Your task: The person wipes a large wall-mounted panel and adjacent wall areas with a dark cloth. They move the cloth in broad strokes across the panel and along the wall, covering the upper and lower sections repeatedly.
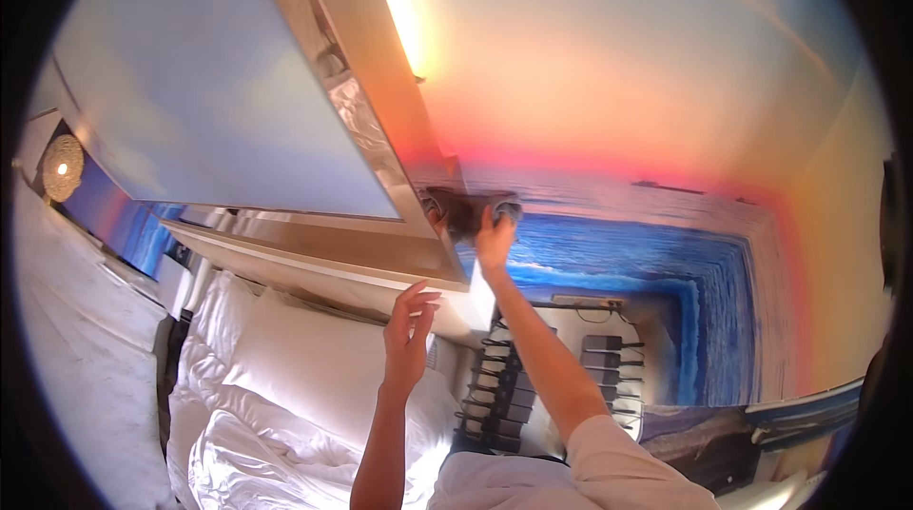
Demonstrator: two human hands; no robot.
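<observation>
My right hand (495,242) reaches up and holds a dark grey cloth (508,205). The cloth lies against the lower right end of a reflective strip (364,125) that frames a large pale-blue wall panel (207,89). Part of the cloth is hidden by my fingers, and a reflection of the hand seems to show beside it. Lower and to the left, my left hand (408,339) is raised with nothing in it, its fingers slightly bent and apart. It hovers in front of the padded headboard's ledge (385,280), and I cannot tell whether it touches.
Below the headboard is a bed with white pillows (299,353) and a rumpled duvet (264,453). At its right, a white surface (546,431) carries rows of black devices with cables (510,396). A sunset sea mural (606,117) covers the wall. A round lamp (63,167) glows at far left.
</observation>
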